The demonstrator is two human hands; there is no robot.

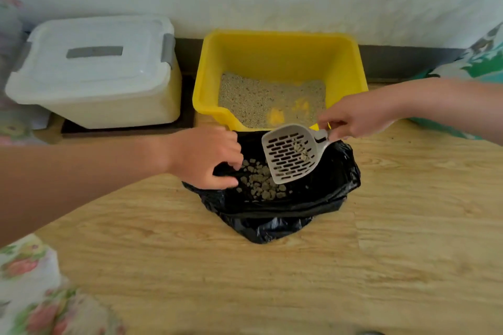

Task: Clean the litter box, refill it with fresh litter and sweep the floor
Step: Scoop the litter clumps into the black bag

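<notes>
A yellow litter box (pixel 280 54) stands against the wall with a thin layer of grey litter (pixel 253 98) and bare yellow patches at its front. In front of it lies an open black rubbish bag (pixel 326 193) holding several litter clumps (pixel 261 185). My left hand (pixel 204 158) grips the bag's left rim and holds it open. My right hand (pixel 356 117) pinches the handle of a grey slotted scoop (pixel 291 155), tilted over the bag with a few clumps stuck on it.
A white lidded storage bin (pixel 95 71) sits on a dark tray left of the litter box. The floor (pixel 272 280) is light wood pattern. Floral fabric (pixel 30 288) shows at the lower left and patterned cloth (pixel 481 62) at the right edge.
</notes>
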